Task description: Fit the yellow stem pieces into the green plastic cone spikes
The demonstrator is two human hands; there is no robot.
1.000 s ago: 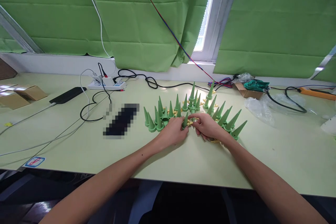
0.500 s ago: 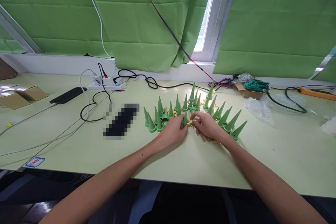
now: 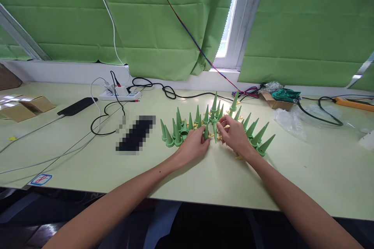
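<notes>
Many small green cones stand or lie in a cluster on the table, with small yellow pieces among them. My left hand (image 3: 194,142) is closed around one upright green cone (image 3: 206,132) at the front of the cluster. Just right of it, my right hand (image 3: 233,135) has its thumb and fingers pinched together beside a green cone (image 3: 215,131) whose tip points toward me. What the right fingertips hold, if anything, is hidden. A yellow piece (image 3: 210,135) shows between my hands. More cones, such as a tilted cone (image 3: 266,145), lie right of my right wrist.
A pixelated dark object (image 3: 136,134) lies left of the cones. Behind are a power strip (image 3: 133,95) and black cable (image 3: 171,92). A small cardboard box (image 3: 276,102) and clear plastic bag (image 3: 289,123) lie at right. A black flat device (image 3: 77,106) is farther left.
My right hand has moved up and slightly away from me, off the yellow piece, to the cone pointing toward me. My left hand keeps its grip on its cone.
</notes>
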